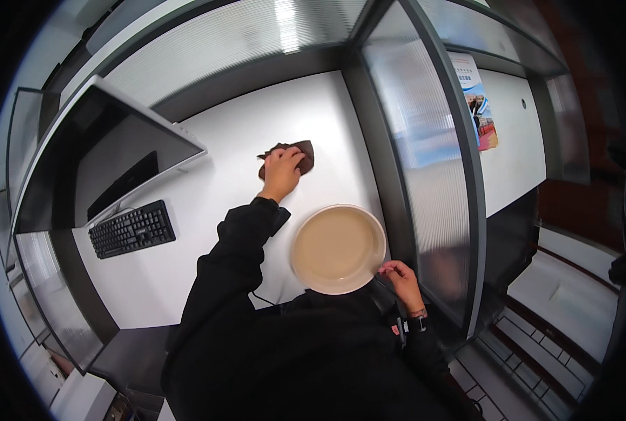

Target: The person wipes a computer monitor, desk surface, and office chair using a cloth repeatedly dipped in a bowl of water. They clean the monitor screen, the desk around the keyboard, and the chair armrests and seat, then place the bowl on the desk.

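My left hand [281, 174] presses down on a crumpled dark brown cloth [305, 158] on the white desk [236, 133], its fingers curled over the fabric. Nearer to me, a round beige basin [337, 247] sits by the desk's front edge. Whether there is water in it I cannot tell. My right hand [402, 283] is at the basin's lower right rim, fingers bent and drawn together. The fingertips seem to meet the rim, but what they pinch, if anything, is too small to make out.
A monitor [109, 151] and a black keyboard [132, 229] stand on the left. Ribbed translucent partitions [425, 154] with grey frames border the desk at the back and right. Beyond the right partition, a colourful printed booklet [475, 105] lies on another desk [513, 140].
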`<state>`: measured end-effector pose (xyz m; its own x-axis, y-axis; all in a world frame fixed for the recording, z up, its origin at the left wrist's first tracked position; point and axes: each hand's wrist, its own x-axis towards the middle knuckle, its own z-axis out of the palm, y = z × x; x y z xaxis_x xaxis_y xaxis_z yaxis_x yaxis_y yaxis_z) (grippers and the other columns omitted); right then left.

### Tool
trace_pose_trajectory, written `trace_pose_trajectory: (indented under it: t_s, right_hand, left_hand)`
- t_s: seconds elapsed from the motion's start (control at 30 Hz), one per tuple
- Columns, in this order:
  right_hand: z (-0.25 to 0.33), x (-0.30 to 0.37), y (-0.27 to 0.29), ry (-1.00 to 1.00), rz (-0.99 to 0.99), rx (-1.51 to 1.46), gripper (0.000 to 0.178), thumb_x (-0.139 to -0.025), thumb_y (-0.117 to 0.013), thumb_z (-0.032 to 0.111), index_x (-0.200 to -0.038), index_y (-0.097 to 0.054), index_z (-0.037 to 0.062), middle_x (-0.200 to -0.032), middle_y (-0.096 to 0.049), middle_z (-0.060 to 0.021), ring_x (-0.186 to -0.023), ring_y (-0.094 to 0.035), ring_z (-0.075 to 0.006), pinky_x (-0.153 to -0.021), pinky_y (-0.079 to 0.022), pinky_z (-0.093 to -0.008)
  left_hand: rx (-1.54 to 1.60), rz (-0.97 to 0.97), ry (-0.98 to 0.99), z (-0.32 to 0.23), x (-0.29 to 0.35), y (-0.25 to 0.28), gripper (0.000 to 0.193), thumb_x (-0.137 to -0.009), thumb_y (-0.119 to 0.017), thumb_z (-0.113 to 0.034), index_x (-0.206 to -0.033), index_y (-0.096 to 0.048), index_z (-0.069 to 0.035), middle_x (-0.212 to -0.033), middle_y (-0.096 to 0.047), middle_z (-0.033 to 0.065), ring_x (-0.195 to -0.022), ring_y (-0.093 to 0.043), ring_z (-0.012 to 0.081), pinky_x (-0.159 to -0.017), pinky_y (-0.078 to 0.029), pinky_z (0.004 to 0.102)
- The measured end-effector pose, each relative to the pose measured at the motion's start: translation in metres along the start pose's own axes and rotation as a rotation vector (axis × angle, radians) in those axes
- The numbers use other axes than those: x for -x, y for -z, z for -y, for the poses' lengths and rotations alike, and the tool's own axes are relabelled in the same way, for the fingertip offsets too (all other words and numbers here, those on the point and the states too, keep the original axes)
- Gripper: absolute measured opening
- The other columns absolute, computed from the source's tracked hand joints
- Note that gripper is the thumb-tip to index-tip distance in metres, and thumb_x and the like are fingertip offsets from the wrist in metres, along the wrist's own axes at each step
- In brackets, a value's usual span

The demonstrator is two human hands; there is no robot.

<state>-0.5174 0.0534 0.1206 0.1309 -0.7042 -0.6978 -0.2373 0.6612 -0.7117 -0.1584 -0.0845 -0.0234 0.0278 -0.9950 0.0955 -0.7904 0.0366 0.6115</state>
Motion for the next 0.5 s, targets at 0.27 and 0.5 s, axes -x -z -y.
trace_pose_trajectory:
  t_s: [0.27,0.5]
  right_hand:
    - [0.01,0.004,-0.01,0.093,0.085,0.157,0.014,-0.09,-0.048,0.003,-0.098,-0.059,-0.0009,-0.09,-0.064,-0.0046,-0.08,-0.056,-0.0093,-0.075,-0.045,-0.023]
    - [0.007,0.007,-0.017,0.061,0.207,0.26,0.016,-0.091,-0.049,0.006,-0.101,-0.059,-0.0023,-0.091,-0.064,-0.0057,-0.086,-0.059,-0.0117,-0.078,-0.046,-0.0241]
  left_hand:
    - [0.056,0.034,0.158,-0.011,0.096,0.008,0.035,-0.07,-0.063,-0.006,-0.105,-0.064,-0.014,-0.117,-0.053,-0.0015,-0.11,-0.044,0.0259,-0.093,-0.032,0.0422]
    - [-0.058,-0.197,0.32,-0.034,0.194,0.008,0.034,-0.072,-0.059,-0.003,-0.104,-0.06,-0.013,-0.114,-0.053,0.0005,-0.108,-0.043,0.0281,-0.091,-0.032,0.0442]
